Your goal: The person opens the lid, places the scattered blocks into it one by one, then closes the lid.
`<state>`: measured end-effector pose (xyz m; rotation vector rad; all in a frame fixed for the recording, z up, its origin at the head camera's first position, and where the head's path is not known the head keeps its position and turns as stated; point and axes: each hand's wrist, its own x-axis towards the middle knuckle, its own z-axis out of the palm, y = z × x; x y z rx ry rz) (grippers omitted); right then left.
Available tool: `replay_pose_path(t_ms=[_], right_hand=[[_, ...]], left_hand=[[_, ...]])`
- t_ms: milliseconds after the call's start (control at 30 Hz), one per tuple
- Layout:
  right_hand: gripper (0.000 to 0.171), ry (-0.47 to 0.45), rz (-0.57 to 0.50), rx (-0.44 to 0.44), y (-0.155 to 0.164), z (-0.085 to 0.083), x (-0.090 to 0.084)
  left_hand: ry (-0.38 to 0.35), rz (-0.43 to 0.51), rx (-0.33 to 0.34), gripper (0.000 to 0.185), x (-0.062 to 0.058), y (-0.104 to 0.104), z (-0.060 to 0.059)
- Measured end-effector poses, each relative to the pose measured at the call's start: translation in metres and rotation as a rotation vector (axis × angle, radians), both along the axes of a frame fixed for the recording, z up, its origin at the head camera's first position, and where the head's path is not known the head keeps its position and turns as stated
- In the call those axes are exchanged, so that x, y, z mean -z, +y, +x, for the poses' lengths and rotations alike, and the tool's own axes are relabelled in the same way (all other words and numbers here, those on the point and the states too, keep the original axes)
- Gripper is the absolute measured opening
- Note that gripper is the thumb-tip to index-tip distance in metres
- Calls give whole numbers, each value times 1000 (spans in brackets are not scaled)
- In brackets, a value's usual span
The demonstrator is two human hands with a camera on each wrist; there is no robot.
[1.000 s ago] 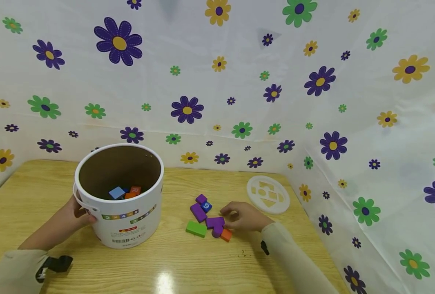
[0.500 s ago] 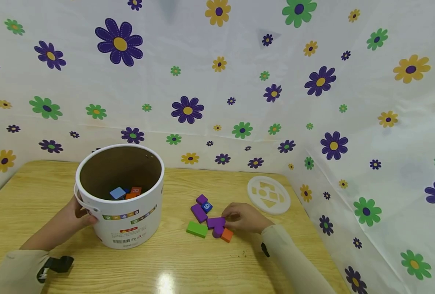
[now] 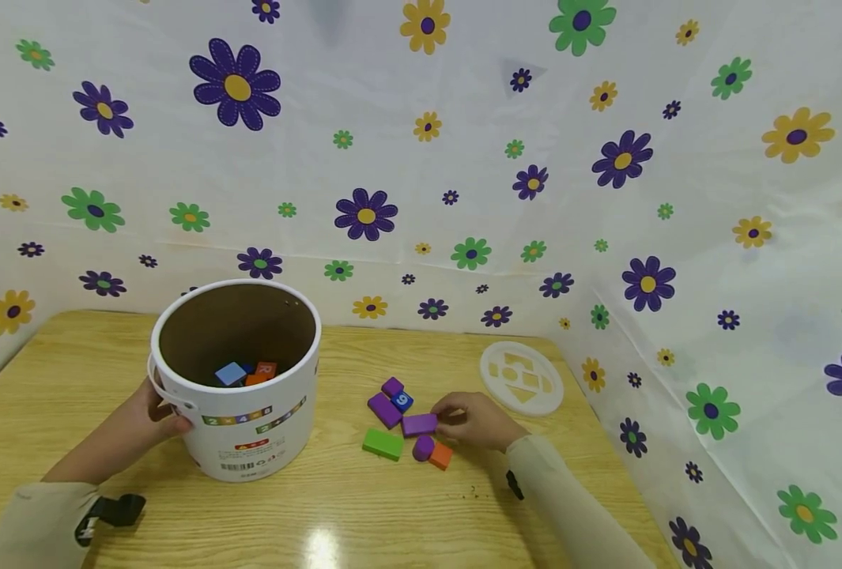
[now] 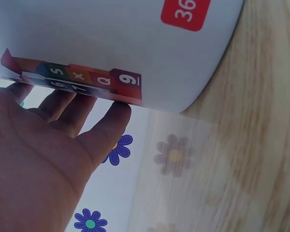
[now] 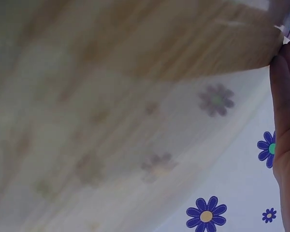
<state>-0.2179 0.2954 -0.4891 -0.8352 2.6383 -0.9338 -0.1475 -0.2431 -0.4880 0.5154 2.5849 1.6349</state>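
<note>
Purple flat block (image 3: 419,424) now lifted off the purple round piece (image 3: 423,447), pinched by right hand (image 3: 472,420); left hand (image 3: 152,412) steadies bucket (image 3: 239,395), fingers flat.

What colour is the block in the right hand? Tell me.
Purple; the block in the right hand shows best in the head view.

Table (image 3: 364,514): light wood, with a bright reflection at the near edge.
Lid (image 3: 521,376): white, round, with cut-out shapes; it lies flat at the far right of the table, near the wall.
Backdrop (image 3: 463,142): white sheet with purple, green and yellow flowers, behind and at the right of the table.
Crumbs (image 3: 472,491): small dark specks, near side, right of centre.
</note>
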Motion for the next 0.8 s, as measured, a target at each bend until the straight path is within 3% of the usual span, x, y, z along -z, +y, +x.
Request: replay_pose_path(t_ms=[800], right_hand=[[15, -32, 8, 29, -1, -2, -3]], left_hand=[[-13, 7, 14, 90, -1, 2, 0]])
